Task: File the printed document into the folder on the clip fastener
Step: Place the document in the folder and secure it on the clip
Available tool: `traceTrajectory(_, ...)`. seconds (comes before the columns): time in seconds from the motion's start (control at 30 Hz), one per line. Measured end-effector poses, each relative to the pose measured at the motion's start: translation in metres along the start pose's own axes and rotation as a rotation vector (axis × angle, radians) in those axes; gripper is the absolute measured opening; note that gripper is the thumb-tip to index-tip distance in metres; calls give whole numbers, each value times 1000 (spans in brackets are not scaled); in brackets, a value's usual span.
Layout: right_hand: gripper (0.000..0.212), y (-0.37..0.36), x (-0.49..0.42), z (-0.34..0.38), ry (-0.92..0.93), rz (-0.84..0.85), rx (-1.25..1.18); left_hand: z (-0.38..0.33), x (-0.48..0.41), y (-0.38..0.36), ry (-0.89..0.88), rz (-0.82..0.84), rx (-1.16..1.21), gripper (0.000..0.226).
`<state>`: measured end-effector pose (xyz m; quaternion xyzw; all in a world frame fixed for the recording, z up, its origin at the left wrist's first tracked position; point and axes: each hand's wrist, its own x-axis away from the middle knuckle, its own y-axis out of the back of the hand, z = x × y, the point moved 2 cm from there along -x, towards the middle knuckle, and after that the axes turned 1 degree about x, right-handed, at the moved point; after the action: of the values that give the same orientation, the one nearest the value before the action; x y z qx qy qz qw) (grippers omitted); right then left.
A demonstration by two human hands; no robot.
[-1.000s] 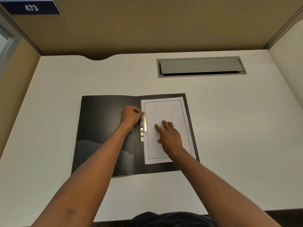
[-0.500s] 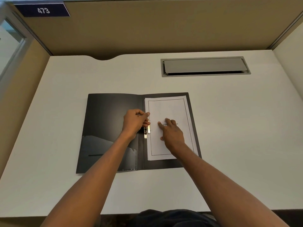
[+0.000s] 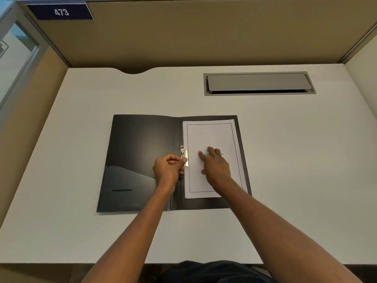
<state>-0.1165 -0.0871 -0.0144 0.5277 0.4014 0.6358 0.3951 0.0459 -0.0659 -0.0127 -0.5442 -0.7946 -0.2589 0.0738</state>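
Note:
A black folder lies open flat on the white desk. The printed document, a white stack with a thin black border, rests on the folder's right half. The metal clip fastener sits at the document's left edge by the spine. My left hand is curled, its thumb and fingertips pinching the lower end of the clip. My right hand lies palm down on the page with fingers spread, pressing the paper flat and covering some of the printed text.
The white desk is enclosed by tan partition walls. A grey cable hatch is set into the desk at the back right. A blue sign reading 473 hangs at the upper left. The folder's left half has a clear pocket.
My left hand has slid down along the spine toward me, uncovering the upper part of the clip. My right hand stays pressed on the page.

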Motion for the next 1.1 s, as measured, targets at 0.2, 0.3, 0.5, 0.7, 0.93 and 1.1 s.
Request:
traceTrajectory(0.2, 73, 0, -1, 0, 2, 2, 7, 17, 0, 5, 13, -14, -109, 21)
traceTrajectory(0.3, 73, 1, 0, 0, 1, 4, 11, 20, 0, 3, 13, -14, -149, 24)
traceTrajectory(0.5, 73, 2, 0, 1, 1, -1, 7, 21, -3, 0, 13, -22, -213, 27)
traceTrajectory(0.7, 72, 3, 0, 1, 6, -8, 5, 20, -4, -2, 2, -28, -279, 29)
traceTrajectory(0.93, 71, 3, 1, 1, 9, -12, 2, 16, -6, -1, 20, -10, -311, 31)
traceTrajectory(1.1, 71, 3, 1, 0, 16, -11, 5, 18, -9, 3, 54, 7, -285, 31)
